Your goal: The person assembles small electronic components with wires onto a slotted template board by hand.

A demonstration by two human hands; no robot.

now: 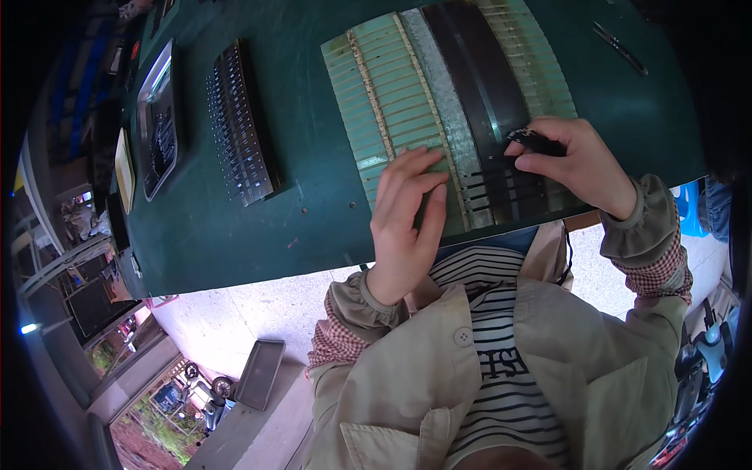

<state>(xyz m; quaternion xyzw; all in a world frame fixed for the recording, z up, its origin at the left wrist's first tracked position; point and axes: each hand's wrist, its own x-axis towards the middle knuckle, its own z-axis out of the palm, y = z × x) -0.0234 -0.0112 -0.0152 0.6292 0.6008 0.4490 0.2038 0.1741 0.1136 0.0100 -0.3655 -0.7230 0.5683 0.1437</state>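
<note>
Green fills most of the view: a dark green table (258, 211) carries a pale green slatted board (392, 94) with a dark strip band (478, 86) running along it. The right hand (576, 160) pinches a small black part (535, 142) between thumb and fingertips, closed firmly around it, right at the dark band's near end. Just below that grip lie short dark strips (501, 196) set crosswise over the board, touching the band. The left hand (403, 215) lies flat and open on the pale slats, fingers spread and pressing down, holding nothing; it sits just beside the crosswise strips, on the side away from the right hand's grip. Between the two hands runs a pale grey ribbed rail (450, 117) of the board.

Well beyond the left hand, a rack of dark metal clips (239, 125) lies on the table in rows, and farther still a shallow metal tray (157, 117) holds dark bits. Well apart from the right hand, up near the table's far edge, lies a slim black tool (619, 47). Beige jacket sleeves with checked cuffs cover both wrists.
</note>
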